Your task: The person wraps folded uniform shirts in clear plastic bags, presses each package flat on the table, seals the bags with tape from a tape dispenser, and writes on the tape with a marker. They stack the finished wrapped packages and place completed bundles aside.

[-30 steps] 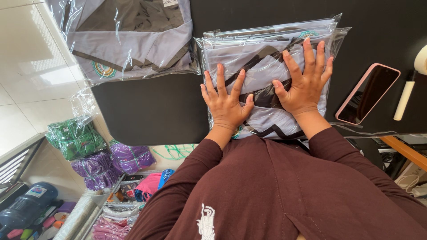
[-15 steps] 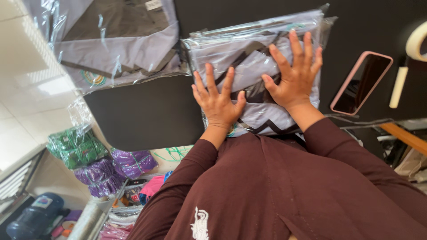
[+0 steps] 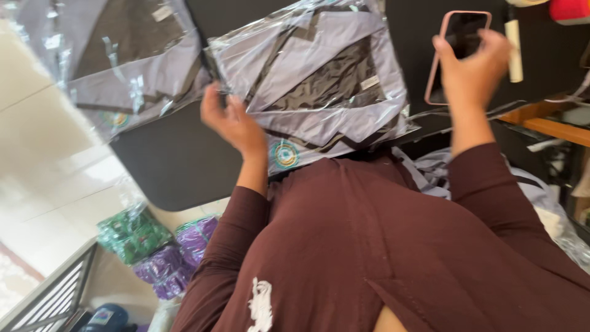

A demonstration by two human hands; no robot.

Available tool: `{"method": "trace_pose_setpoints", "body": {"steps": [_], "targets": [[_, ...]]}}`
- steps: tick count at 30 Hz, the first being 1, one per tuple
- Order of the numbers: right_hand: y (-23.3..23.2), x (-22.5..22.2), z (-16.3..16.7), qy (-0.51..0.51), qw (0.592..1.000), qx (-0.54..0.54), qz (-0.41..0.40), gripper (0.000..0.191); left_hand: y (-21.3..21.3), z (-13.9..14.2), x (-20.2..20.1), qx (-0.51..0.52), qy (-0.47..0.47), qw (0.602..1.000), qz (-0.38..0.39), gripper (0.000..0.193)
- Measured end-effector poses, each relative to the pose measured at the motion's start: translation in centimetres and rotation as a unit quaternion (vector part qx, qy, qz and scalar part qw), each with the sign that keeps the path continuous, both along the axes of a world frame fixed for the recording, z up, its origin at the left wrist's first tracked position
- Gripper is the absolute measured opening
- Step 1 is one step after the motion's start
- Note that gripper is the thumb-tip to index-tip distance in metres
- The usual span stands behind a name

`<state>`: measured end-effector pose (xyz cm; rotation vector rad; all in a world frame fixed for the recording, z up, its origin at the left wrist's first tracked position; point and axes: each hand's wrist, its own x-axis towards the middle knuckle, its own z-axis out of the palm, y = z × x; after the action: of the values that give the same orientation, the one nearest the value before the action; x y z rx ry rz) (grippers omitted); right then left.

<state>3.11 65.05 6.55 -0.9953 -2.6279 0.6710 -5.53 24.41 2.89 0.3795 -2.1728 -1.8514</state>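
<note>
The left hand [image 3: 230, 123] pinches the left edge of the clear-bagged grey and black garment [image 3: 319, 80] on the black table [image 3: 166, 166]; gripping lower on the seam would likely stop the slippery plastic sliding. Right of the garment, the right hand [image 3: 470, 64] closes on a pink-cased phone [image 3: 458, 43]. Left of the garment lies another bagged garment [image 3: 117, 61]; below it, pale floor tiles [image 3: 49, 178] and green and purple bundles [image 3: 157, 246].

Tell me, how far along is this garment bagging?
One bagged grey garment already lies on the black table. In hand: the left hand grips the edge of a second bagged garment, and the right hand holds a pink-cased phone. Left: loose grey fabric by the person's right side looks unbagged.
</note>
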Motion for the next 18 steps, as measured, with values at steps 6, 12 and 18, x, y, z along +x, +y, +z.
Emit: {"method": "trace_pose_setpoints", "body": {"steps": [6, 12, 18], "targets": [[1.3, 2.9, -4.9, -0.156, 0.983, -0.036, -0.092, 0.091, -10.4, -1.7, -8.3, 0.272, -0.217, 0.912, 0.216, 0.059], [1.8, 1.6, -5.0, -0.135, 0.987, -0.047, -0.073, 0.102, -11.8, 0.3, -13.2, 0.279, -0.225, 0.894, 0.271, 0.060], [4.9, 2.9, -4.3, 0.014, 0.996, -0.055, 0.062, 0.098, -14.2, 8.6, -15.2, 0.198, 0.105, 0.969, 0.101, 0.069]]}}
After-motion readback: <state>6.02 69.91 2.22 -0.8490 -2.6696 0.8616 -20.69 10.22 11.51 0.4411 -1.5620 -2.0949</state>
